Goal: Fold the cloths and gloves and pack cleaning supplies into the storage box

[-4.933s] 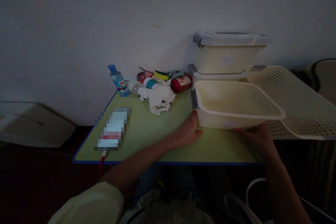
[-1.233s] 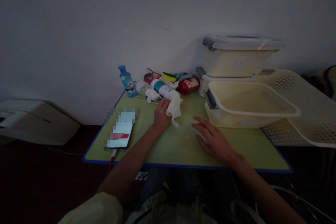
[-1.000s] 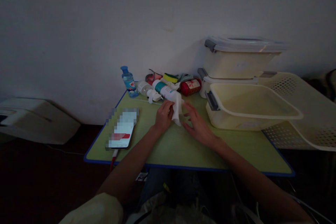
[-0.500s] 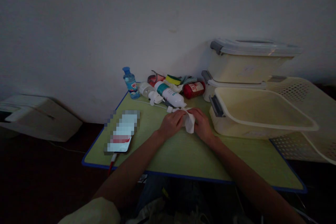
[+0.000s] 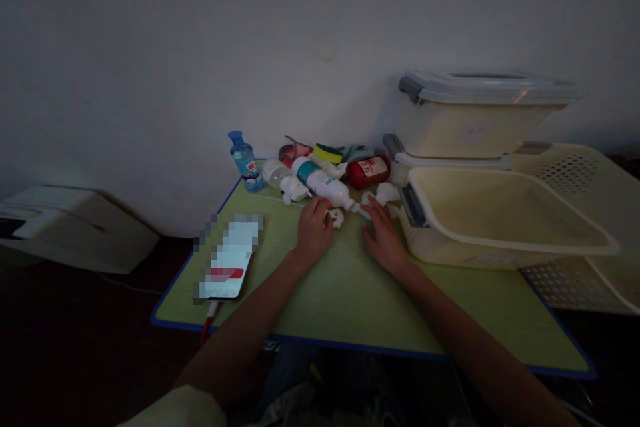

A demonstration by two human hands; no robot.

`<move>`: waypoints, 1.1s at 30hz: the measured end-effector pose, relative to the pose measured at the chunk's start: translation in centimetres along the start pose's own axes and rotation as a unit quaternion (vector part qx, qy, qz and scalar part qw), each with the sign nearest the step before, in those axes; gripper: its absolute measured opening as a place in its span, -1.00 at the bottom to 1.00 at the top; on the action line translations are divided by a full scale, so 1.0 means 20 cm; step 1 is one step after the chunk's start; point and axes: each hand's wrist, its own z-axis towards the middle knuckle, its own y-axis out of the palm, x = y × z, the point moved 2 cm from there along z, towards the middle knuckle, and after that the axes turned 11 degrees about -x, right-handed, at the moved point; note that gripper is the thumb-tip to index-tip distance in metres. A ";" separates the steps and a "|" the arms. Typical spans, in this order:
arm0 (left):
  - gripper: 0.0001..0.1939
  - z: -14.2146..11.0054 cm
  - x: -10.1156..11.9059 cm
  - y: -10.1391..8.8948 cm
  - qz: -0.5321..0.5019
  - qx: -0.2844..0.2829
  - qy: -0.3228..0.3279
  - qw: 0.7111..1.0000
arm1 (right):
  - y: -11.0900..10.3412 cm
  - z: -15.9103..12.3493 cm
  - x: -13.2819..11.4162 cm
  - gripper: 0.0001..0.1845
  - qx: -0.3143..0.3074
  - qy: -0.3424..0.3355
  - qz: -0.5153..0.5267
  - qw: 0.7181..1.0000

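Observation:
A white spray bottle with a teal band lies on its side, neck pointing toward me. My left hand is closed beside its neck, its curled fingers on a small white part that looks like the trigger head. My right hand lies at the right of the neck, fingers stretched forward and apart, their tips by the white bottle end. Just behind those fingertips rests a crumpled white cloth or tissue. Left of the white bottle lies a clear spray bottle.
A blue bottle stands at the table's back left, above a phone on a cable. Behind lie a yellow sponge and a red bottle. An open bin, lidded boxes and a perforated basket occupy the right.
The bin was let go on the right. Both hands then gathered the white cloth off the spray bottle; it now lies crumpled to the right, and my hands have moved apart.

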 end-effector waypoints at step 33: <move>-0.75 0.04 -0.28 -0.09 0.007 0.073 -0.139 0.988 | -0.03 -0.01 -0.05 -0.60 0.022 0.015 0.005 1.000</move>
